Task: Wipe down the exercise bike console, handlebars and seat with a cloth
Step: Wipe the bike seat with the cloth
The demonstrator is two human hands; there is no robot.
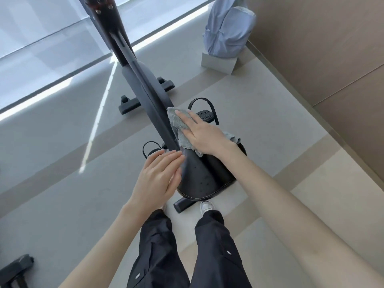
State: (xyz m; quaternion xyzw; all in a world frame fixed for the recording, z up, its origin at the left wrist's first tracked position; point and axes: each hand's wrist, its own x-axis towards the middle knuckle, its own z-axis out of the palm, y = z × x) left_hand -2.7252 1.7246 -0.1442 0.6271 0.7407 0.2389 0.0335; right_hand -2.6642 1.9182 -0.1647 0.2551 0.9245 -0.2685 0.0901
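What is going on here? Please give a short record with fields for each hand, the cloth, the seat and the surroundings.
right hand: flat, fingers straight, pressing the cloth
left hand: fingers straight, touching the seat's left side, holding nothing
cloth: grey, under the right hand at the seat's front, against the bike frame
seat: black, stitched edge, specks on top
surroundings: pale blue backpack on a grey block by the wall

Grey-green cloth [182, 129]; black seat [204, 179]; pale blue backpack [228, 30]
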